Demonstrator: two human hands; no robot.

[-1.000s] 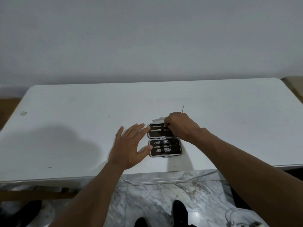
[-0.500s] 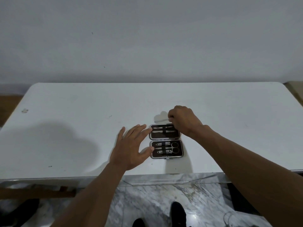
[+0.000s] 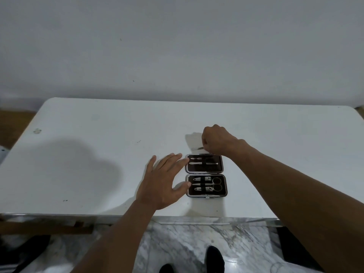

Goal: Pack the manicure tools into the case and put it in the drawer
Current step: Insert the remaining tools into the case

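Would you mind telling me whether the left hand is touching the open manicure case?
Touching. In the head view, the left hand lies flat on the table, with its fingertips and thumb against the left edge of the manicure case, no gap showing.

The table [image 3: 98,154] has a smooth, matt white top, marked with a few small dark specks and a scuff near its left edge. The open manicure case [image 3: 205,175], near the front edge, has a thin bright metal rim around each half and a dark, dull lining, perhaps leatherette or fabric. The tools strapped inside, among them scissors [image 3: 215,184] and nail clippers [image 3: 202,188], are polished metal that catches the light. A slim metal tool [image 3: 197,148] in the right hand [image 3: 217,141] shows the same silvery sheen. The floor [image 3: 187,247] below is glossy grey-veined marble. The wall [image 3: 177,46] behind is matt, pale plaster.
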